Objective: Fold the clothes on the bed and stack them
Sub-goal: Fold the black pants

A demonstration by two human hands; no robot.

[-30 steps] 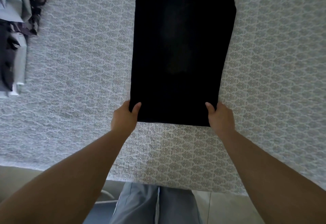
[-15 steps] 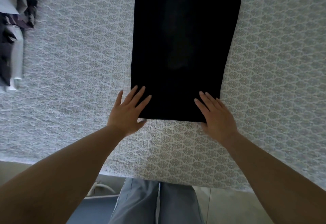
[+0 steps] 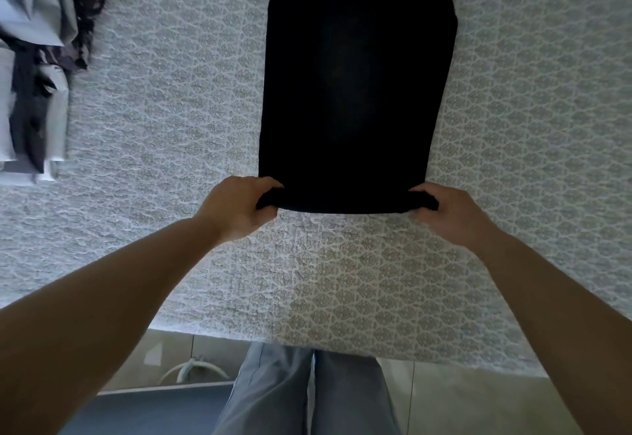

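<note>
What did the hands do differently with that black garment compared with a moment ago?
Half a second ago both hands lay flat with straight fingers on the near corners. Now the left hand and the right hand have curled and grip those corners of the black garment, bunching the near edge slightly. The garment otherwise lies flat on the bedspread, and the pile of clothes remains at the left.

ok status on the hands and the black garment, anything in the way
Left hand and right hand each grip a near corner. Black garment flat on bed. Nothing blocking it.
</note>
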